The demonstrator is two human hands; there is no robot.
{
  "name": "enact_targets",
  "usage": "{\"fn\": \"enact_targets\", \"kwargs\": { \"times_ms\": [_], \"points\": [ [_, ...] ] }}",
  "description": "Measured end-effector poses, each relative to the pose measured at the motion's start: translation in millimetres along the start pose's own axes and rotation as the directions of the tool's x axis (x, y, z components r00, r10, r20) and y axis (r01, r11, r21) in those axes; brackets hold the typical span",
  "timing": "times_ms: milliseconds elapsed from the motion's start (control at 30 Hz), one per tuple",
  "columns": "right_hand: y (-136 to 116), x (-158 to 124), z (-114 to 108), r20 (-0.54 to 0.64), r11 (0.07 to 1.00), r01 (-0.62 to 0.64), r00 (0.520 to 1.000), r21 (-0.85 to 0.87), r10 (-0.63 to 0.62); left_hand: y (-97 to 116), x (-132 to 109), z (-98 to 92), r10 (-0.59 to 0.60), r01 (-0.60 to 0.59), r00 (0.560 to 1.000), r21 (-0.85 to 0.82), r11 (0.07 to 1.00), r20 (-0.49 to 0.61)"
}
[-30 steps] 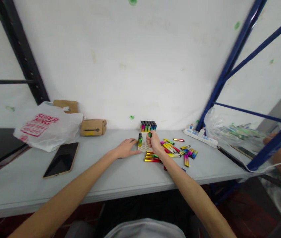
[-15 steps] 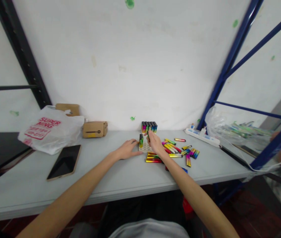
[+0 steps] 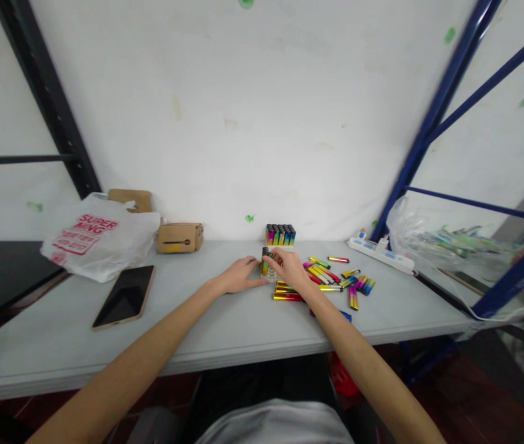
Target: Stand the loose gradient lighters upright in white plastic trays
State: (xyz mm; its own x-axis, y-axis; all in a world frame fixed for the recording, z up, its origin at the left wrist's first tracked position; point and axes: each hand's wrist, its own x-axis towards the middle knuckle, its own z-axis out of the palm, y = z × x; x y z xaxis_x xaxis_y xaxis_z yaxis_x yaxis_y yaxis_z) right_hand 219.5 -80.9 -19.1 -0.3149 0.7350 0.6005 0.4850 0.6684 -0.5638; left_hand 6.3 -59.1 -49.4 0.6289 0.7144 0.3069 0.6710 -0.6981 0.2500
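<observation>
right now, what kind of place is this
Likely a small packing or sorting bench in a storeroom: a grey table between blue metal rack posts, loose rainbow-coloured lighters scattered on it, a white power strip.

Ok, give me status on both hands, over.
Left hand flat on table beside upright lighters. Right hand touching those lighters, grip unclear. Loose lighters scattered just right of it.

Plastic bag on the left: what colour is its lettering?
Pinkish red, on the white plastic bag, head view.
</observation>
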Motion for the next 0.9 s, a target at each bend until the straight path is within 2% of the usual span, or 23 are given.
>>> {"fn": "enact_targets", "kwargs": {
  "times_ms": [233, 367, 533, 700, 800, 900],
  "points": [
    [8, 1, -8, 0.108, 0.993, 0.089, 0.991, -0.083, -0.08, 4, -2, -2.3, -0.021, 0.02, 0.999, 0.034, 0.999, 0.024],
    [9, 1, -12, 0.099, 0.991, 0.086, 0.992, -0.098, -0.076, 4, -1, -1.3, -0.022, 0.021, 1.0, 0.026, 0.999, 0.009],
    [8, -1, -9, 0.156, 0.991, 0.074, 0.986, -0.109, -0.057, 2, 0, 0.2, -0.025, 0.025, 1.0, 0.028, 0.999, 0.01],
    [3, -4, 2, 0.101, 0.968, -0.051, 0.992, -0.247, 0.079, 1, -1, -1.1, 0.004, -0.004, 1.0, 0.007, 1.0, 0.0],
    [1, -6, 3, 0.133, 0.951, -0.026, 0.989, -0.308, 0.07, 1, -1, -3.1, 0.007, -0.007, 1.0, 0.003, 1.0, -0.001],
    [4, -4, -10, 0.077, 0.948, -0.01, 0.996, -0.319, 0.036, 1, -1, -5.0, -0.007, 0.007, 1.0, 0.006, 1.0, 0.009]
  ]
}}
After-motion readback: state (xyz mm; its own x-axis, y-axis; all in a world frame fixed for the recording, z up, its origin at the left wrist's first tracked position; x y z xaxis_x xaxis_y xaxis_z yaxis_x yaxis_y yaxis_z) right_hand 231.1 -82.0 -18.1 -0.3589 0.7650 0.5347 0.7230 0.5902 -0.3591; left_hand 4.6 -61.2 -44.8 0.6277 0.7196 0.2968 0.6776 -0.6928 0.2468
